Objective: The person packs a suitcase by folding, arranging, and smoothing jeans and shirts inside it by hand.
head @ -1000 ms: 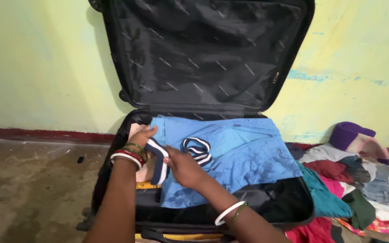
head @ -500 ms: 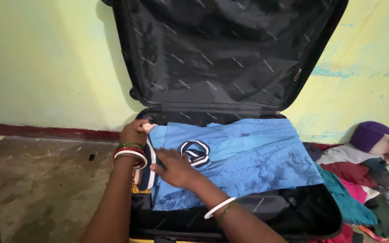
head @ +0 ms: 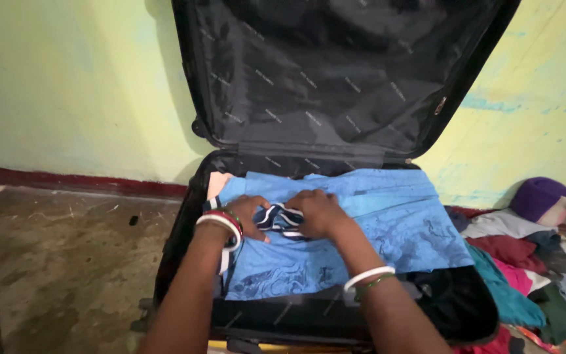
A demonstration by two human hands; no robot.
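On the floor: open black suitcase (head: pixel 185 229), lid (head: pixel 335 72) propped upright against the wall.
Floor: bare concrete (head: pixel 67 262), grey-brown, dusty, scuffed, a few small bits of debris.
Wall: pale yellow-green paint (head: pixel 73 78), patchy, blue streaks at right; dark red skirting band (head: pixel 67 180) along the base.
Suitcase inside: black lining with small repeated print; lower half filled almost edge to edge.
Blue shirt: blue shirt (head: pixel 375 223) spread flat on top of the packed contents, wrinkled, darker mottling near the front edge.
Collar: navy-and-white striped collar (head: pixel 276 218) of the shirt, bunched up at centre-left, between both hands.
Left hand: left hand (head: pixel 247 213) on the collar's left side, grip curled on the striped fabric; red, white and green bangles at the wrist.
Right hand: right hand (head: pixel 319 213) on the collar's right side, grip closed over the fabric, fingers bent; white and green bangles at the wrist.
Under the shirt: pinkish cloth (head: pixel 216 182) peeking out at the back-left corner.
Right of suitcase: heap of mixed clothes (head: pixel 532 262) on the floor, just beside the case, purple piece on top.
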